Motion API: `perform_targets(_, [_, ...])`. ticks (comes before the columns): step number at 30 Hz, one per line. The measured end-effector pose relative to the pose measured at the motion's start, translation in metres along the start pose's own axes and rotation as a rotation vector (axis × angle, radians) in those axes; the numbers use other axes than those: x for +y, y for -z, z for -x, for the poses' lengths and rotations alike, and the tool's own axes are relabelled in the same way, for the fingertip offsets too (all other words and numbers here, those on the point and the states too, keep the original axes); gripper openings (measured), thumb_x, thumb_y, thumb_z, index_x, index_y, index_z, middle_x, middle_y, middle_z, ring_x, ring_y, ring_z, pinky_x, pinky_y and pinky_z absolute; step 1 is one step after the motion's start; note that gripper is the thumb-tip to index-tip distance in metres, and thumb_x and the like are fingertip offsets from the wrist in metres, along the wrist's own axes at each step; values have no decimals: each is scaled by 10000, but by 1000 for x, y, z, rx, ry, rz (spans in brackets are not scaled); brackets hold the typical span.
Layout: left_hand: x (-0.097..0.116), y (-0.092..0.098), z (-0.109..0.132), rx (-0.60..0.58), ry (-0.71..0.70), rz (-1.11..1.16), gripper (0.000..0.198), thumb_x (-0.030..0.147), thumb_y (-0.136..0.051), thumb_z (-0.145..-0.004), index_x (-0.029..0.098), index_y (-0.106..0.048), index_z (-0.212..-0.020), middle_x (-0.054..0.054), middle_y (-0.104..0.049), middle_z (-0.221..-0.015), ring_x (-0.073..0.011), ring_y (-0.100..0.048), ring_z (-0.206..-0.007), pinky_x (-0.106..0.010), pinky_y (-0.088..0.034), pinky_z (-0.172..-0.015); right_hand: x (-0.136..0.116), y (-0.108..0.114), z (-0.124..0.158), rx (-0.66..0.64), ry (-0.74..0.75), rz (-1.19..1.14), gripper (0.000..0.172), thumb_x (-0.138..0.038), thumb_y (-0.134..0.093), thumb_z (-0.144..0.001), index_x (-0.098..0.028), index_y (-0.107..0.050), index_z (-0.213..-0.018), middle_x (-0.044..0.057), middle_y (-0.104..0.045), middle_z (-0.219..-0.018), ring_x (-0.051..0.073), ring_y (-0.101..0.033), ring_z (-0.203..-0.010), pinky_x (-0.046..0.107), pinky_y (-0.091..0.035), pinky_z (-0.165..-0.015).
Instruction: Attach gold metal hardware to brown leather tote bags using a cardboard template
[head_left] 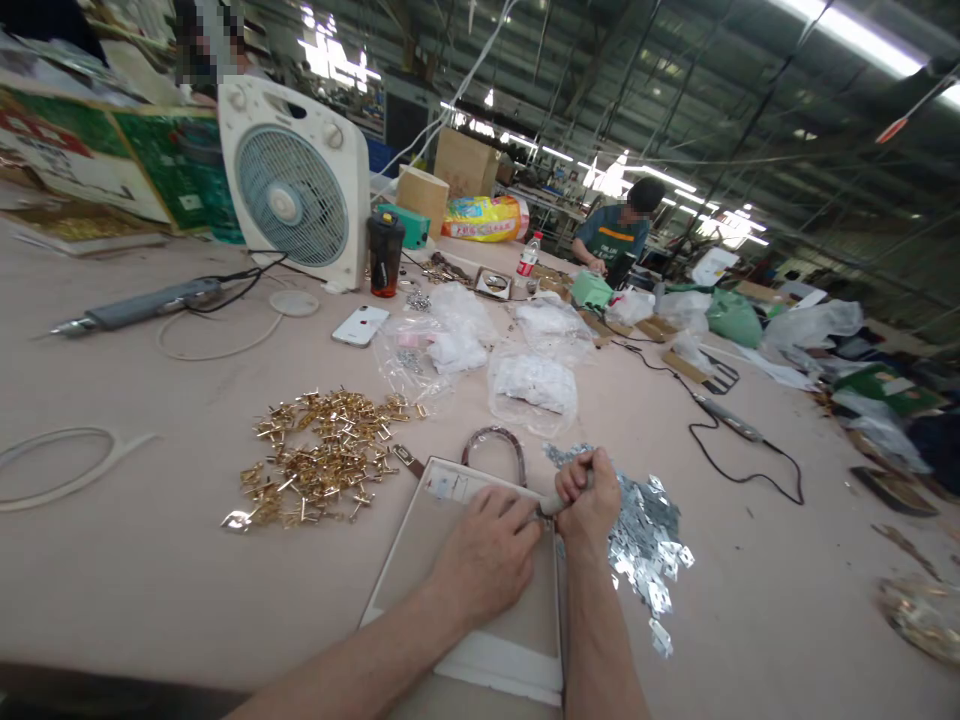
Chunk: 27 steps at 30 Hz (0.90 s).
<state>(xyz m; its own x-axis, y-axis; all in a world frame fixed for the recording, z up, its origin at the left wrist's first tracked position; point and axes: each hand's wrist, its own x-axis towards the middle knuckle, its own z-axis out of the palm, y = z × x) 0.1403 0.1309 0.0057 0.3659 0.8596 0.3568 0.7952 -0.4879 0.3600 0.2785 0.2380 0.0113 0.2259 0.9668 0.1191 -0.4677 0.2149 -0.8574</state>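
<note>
A flat, beige-lined handbag (420, 545) with pale edges lies in front of me. A brown looped handle (495, 437) and a small brown tab with a gold buckle (407, 458) stick out at its far end. My left hand (491, 548) rests on the bag, its fingers bent and closed at the right edge; the thumb is hidden. My right hand (591, 502) is wrapped round a tool with a pale grey handle (553, 504), held sideways against that edge by my left fingertips. The tool's working end is hidden.
Gold metal fittings (322, 455) are heaped left of the bag, thin silver plates (652, 535) to its right. Beyond lie plastic bags (532, 385), a phone (361, 326), a tumbler (385, 253) and a fan (292, 185). Corded tools (150, 305) flank the work; a co-worker (619, 235) sits opposite.
</note>
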Motion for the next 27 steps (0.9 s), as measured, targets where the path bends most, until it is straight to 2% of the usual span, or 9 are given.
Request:
perform_targets(9, [-1, -2, -1, 28, 5, 7, 252, 281, -609, -983, 249, -654, -1228, -53, -662, -1301, -264, -530, -1235, -460, -401, -1094, 5, -5, 2, -73, 80, 87, 364, -479, -657, -942, -218, -531, -722, -103, -355, -516, 64, -296, -362, 169, -247, -323])
perform_targets(18, [-4, -4, -1, 44, -1, 33, 202, 295, -572, -1009, 223, -660, -1175, -62, -665, -1250, -268, -549, -1209, -464, -410, -1084, 9, -6, 7, -194, 50, 226, 353, -466, -624, -983, -222, -532, -745, -105, -358, -505, 67, -308, -360, 166, -256, -331])
perform_targets(23, [-5, -6, 0, 37, 14, 83, 210, 270, -560, -1003, 203, -638, -1185, -75, -684, -1206, -262, -570, -1203, -449, -416, -1111, 10, -5, 25, -224, 209, 296, 378, -428, -600, -1011, -229, -502, -706, -80, -384, -518, 90, -349, -395, 208, -283, -369])
perform_targets(27, [-5, -7, -4, 76, 102, 113, 439, 281, -609, -954, 186, -551, -1378, -95, -598, -1442, -263, -495, -1353, -424, -361, -1200, 13, 2, 41, -254, 381, 266, 333, -367, -571, -1025, -241, -523, -720, -63, -388, -537, 119, -375, -443, 255, -314, -436])
